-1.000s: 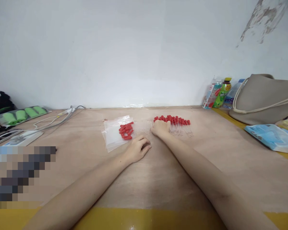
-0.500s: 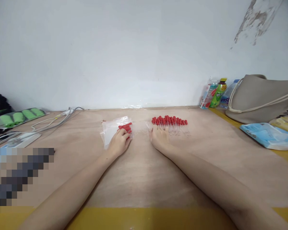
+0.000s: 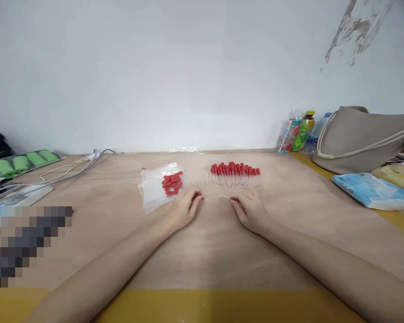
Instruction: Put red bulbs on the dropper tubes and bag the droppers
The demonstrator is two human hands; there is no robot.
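My left hand is closed on a small red rubber bulb, whose end shows past the fingertips. Pinched in my right hand is a thin clear dropper tube, pointing left toward the bulb with a gap between them. Loose red rubber bulbs lie on clear plastic bags beyond my left hand. Bare clear tubes lie in a row right of the bags. Behind my right hand is a row of droppers, each with a red bulb on its far end.
A blue packet, a grey bag and upright bottles stand or lie at the right. Cables and a white power strip are at the left, near green rolls in plastic. A white wall closes off the back.
My left hand has drawn back rightward from the bulb pile with a red bulb. My right hand has pulled back toward me and to the right, now holding a clear tube.
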